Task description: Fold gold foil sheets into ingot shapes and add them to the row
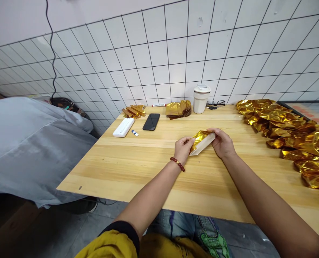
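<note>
Between my two hands, just over the wooden table, is a sheet of gold foil paper, partly folded, with a shiny gold face and a pale underside. My left hand, with a beaded bracelet at the wrist, pinches its left end between thumb and fingers. At the upper right end, my right hand grips the paper with closed fingers. Farther back lies a stack of flat gold foil sheets. Along the right side, rows of crumpled gold foil pieces are heaped up.
Toward the back are a white cup, eyeglasses, a marker, a black phone, a white power bank, a small blue-and-white item and gold strips. A grey cloth-covered bulk stands beyond the left edge.
</note>
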Tool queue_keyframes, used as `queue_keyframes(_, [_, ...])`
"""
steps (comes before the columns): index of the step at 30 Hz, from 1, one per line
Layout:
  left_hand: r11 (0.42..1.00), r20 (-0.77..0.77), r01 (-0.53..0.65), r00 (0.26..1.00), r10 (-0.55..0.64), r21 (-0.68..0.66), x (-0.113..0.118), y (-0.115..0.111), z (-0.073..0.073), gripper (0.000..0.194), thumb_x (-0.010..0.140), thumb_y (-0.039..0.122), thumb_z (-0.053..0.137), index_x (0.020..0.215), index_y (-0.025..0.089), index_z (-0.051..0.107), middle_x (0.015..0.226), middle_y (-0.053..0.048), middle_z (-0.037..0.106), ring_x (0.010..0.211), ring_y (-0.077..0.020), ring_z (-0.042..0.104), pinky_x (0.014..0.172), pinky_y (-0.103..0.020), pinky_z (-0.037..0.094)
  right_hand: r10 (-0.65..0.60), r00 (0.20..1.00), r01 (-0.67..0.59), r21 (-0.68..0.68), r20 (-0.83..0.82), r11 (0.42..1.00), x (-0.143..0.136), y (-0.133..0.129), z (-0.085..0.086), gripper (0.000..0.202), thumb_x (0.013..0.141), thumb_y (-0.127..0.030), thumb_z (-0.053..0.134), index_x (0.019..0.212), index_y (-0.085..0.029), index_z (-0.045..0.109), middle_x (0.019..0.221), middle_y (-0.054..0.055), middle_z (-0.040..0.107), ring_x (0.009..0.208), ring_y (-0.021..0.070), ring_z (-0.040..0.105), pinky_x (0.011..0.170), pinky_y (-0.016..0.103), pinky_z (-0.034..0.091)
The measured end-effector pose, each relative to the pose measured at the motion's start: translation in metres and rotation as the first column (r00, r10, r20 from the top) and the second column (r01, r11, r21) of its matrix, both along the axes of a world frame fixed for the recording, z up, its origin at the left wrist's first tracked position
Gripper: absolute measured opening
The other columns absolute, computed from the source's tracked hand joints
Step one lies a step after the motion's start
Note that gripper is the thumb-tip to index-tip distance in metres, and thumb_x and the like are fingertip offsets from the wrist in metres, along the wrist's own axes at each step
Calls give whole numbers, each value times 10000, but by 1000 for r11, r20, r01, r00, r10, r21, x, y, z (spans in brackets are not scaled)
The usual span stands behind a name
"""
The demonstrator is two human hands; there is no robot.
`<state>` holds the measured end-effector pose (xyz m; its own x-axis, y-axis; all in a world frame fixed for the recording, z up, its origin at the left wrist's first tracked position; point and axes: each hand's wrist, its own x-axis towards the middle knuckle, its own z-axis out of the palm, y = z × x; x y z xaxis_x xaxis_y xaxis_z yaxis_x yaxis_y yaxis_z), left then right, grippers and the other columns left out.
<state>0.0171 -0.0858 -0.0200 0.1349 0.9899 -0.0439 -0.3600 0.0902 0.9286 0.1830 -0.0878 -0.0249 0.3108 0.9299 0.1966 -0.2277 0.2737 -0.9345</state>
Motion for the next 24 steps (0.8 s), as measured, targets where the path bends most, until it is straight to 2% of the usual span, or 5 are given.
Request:
queue_keyframes(3, [1000, 10, 10, 1000, -10, 0, 0, 0, 0, 326, 544, 416, 839, 691, 155, 712, 645, 7, 644, 582, -95, 536, 581, -227, 430, -30, 998, 29, -26, -57, 999, -2, 0, 1, 279, 713, -520, 689, 736, -245, 729, 755, 29, 689, 745, 204, 614, 675, 341, 493])
queue_keyframes(7, [1000, 33, 17, 999, -16, -3, 1, 0, -2, 316, 551, 392, 845, 697, 145, 713, 638, 1, 645, 596, -103, 553, 596, -236, 445, -66, 998, 66, -75, 3, 995, -4, 0, 0, 328, 555, -422, 855, 798, -251, 716, 688, -14, 670, 646, 159, 598, 656, 321, 486])
queue_keyframes(11, [997, 67, -72, 995, 71, 24, 1, 4, -3, 292, 581, 367, 837, 741, 150, 726, 736, -19, 689, 682, -111, 598, 676, -241, 477, -9, 1000, 11, -76, 22, 997, -4, -1, 1, 476, 544, -387, 868, 976, -257, 715, 685, -29, 673, 604, 145, 605, 639, 309, 494])
queue_keyframes(16, [987, 44, -144, 989, 141, 70, -7, 15, -2, 301, 534, 319, 871, 736, 152, 722, 716, -24, 686, 676, -108, 600, 676, -235, 486, 104, 994, -97, -152, 37, 984, -5, -4, 4, 397, 492, -362, 895, 821, -218, 726, 694, 2, 701, 586, 142, 607, 598, 296, 501])
queue_keyframes(24, [997, -176, 39, 984, -26, 71, -19, 19, 1, 334, 601, 426, 822, 768, 145, 753, 645, -2, 632, 556, -92, 514, 479, -207, 424, 33, 997, -27, -97, 71, 995, -3, -2, 2, 372, 515, -406, 881, 745, -225, 651, 602, -32, 624, 519, 115, 543, 524, 265, 445])
